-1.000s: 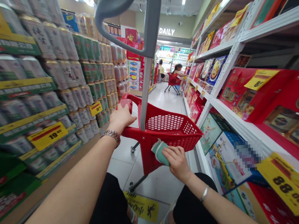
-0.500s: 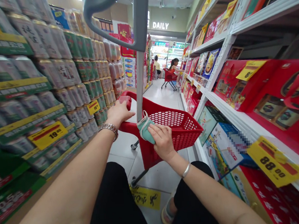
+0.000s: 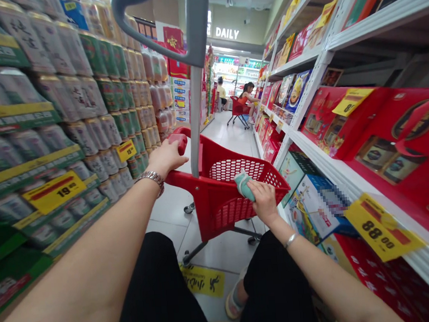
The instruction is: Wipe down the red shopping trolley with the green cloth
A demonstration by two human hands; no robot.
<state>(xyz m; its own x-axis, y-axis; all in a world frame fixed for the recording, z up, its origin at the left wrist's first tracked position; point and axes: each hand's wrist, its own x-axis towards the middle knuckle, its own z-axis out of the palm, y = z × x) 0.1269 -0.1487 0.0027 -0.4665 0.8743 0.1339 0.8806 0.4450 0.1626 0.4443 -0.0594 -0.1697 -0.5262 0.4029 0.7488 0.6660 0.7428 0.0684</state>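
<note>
White shelving (image 3: 335,165) on the right carries red gift boxes (image 3: 350,124). The rack opposite holds stacked cans (image 3: 93,106). Between them on the aisle floor stands a red plastic cart (image 3: 222,208), its mesh basket empty as far as can be seen. A grey pole (image 3: 195,117) rises from its rear.

The left hand (image 3: 166,157) is clenched on the cart's red handle grip (image 3: 178,142), steadying it. The right hand (image 3: 265,202) grasps a folded teal cloth (image 3: 243,183) and presses it against the basket's near right rim.

Status, as a judgement: wiping is in progress at that rim. No visible mark separates wiped plastic from unwiped, so the portion completed cannot be told. The far rim, the pole and the lower frame are not in contact with the cloth.
</note>
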